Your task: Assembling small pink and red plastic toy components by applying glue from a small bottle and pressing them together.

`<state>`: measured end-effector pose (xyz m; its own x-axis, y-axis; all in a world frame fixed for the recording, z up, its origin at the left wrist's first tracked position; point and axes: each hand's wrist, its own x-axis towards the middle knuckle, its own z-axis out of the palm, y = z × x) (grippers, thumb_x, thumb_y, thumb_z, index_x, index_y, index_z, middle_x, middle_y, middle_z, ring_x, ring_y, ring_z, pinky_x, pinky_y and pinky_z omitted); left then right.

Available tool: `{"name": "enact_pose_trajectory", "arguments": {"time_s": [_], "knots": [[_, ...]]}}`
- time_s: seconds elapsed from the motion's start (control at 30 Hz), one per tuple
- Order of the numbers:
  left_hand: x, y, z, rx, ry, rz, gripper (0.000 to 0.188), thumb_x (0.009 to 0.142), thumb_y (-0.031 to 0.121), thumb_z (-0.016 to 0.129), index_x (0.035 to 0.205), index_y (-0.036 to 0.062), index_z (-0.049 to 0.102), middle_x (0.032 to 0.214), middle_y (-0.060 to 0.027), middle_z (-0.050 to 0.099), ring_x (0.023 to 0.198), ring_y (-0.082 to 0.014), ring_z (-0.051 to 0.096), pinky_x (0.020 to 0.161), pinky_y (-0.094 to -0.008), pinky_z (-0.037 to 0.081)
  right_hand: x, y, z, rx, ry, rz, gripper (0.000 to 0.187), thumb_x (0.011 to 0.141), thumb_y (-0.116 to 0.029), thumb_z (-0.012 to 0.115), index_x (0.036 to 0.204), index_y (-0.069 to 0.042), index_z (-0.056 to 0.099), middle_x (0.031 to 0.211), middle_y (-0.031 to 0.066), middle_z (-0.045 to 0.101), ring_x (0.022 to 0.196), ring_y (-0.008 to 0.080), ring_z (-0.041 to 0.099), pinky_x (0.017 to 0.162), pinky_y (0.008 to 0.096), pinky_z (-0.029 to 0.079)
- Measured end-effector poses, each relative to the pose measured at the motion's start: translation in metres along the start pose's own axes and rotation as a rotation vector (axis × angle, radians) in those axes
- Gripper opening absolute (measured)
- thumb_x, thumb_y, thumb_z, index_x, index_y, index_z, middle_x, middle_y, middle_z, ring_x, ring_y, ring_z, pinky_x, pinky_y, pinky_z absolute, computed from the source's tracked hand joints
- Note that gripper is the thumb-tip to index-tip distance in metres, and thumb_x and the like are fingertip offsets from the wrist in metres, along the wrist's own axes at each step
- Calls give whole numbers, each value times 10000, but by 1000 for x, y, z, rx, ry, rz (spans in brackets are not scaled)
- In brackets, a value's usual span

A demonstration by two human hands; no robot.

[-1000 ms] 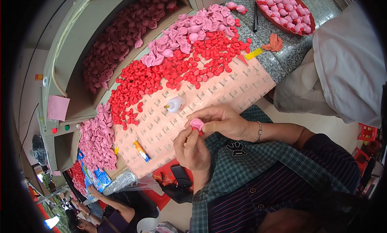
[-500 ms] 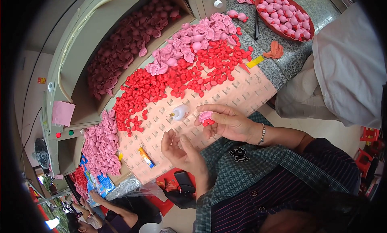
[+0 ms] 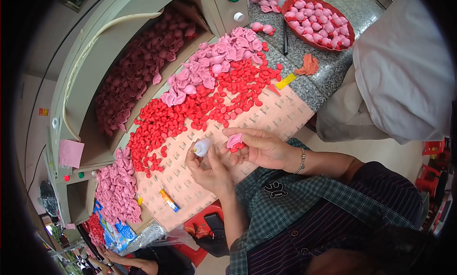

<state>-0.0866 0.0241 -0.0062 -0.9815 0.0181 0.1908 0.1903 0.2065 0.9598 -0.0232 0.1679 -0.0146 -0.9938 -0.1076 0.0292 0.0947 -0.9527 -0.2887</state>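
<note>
My right hand point(image 3: 269, 151) holds a small pink moulded piece with red parts point(image 3: 235, 142) between thumb and fingers, its hollow, frilled opening showing. To its left, my left hand point(image 3: 209, 172) has its thumb and fingers around a small white squeeze bottle point(image 3: 203, 145) with a thin tip pointing left. The bottle is low over the patterned sheet; whether it still touches the sheet I cannot tell. Beyond both hands lies a heap of small red oval pieces point(image 3: 157, 120), with hollow pink pieces point(image 3: 200, 65) piled behind it.
A grey machine with an arched opening point(image 3: 138, 75) stands behind, filled with pink pieces. More pink pieces point(image 3: 116, 189) lie left. A red basket point(image 3: 351, 39) of pink-and-red pieces sits far right near a person in pale clothing point(image 3: 409, 70). A yellow-orange tube point(image 3: 169, 200) lies on the sheet point(image 3: 190, 199).
My left hand has moved up to the white bottle and closed its fingers around it. My right hand still holds the pink piece. The whole view has shifted slightly.
</note>
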Motion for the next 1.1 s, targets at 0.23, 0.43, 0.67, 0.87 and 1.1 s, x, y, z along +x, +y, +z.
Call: {"name": "enact_pose_trajectory", "arguments": {"time_s": [0.23, 0.43, 0.67, 0.87, 1.1], "knots": [[-20, 21, -15, -618, -49, -149, 465, 971, 127, 620, 1356, -21, 405, 1163, -154, 605, 1039, -250, 633, 927, -378, 522, 2, -5, 9, -28, 37, 21, 506, 1069, -183, 427, 1512, 24, 297, 1283, 186, 593, 1067, 246, 640, 967, 394, 499], [-33, 18, -36, -1039, -97, -336, 512, 930, 197, 683, 1325, -8, 431, 1091, -114, 587, 896, -207, 595, 768, -302, 508, -2, -3, 6, -80, -16, 27, 510, 1060, -175, 446, 1505, 32, 309, 1283, 209, 599, 1080, 272, 654, 978, 421, 500], [-28, 24, -42, -1437, -26, -568, 493, 910, 159, 702, 1284, -34, 445, 1114, -124, 557, 951, -193, 561, 725, -286, 470, -1, -1, 18, -40, 49, 86, 502, 1058, -174, 459, 1506, 11, 328, 1211, 186, 634, 1058, 283, 665, 960, 414, 513], [-28, 20, -38, -1431, -9, -458, 469, 909, 191, 709, 1256, -41, 494, 1130, -170, 607, 938, -216, 577, 750, -303, 489, -3, 4, 11, -60, 55, 64, 477, 1063, -199, 456, 1487, 2, 370, 1235, 157, 621, 1080, 260, 653, 942, 400, 521], [-34, 43, -24, -939, 69, -251, 452, 928, 360, 676, 1170, 6, 533, 1083, -178, 632, 929, -283, 649, 851, -382, 531, 0, 10, 11, -44, 75, 65, 443, 1070, -197, 435, 1463, 6, 405, 1276, 155, 601, 1127, 252, 629, 949, 410, 524]]}}
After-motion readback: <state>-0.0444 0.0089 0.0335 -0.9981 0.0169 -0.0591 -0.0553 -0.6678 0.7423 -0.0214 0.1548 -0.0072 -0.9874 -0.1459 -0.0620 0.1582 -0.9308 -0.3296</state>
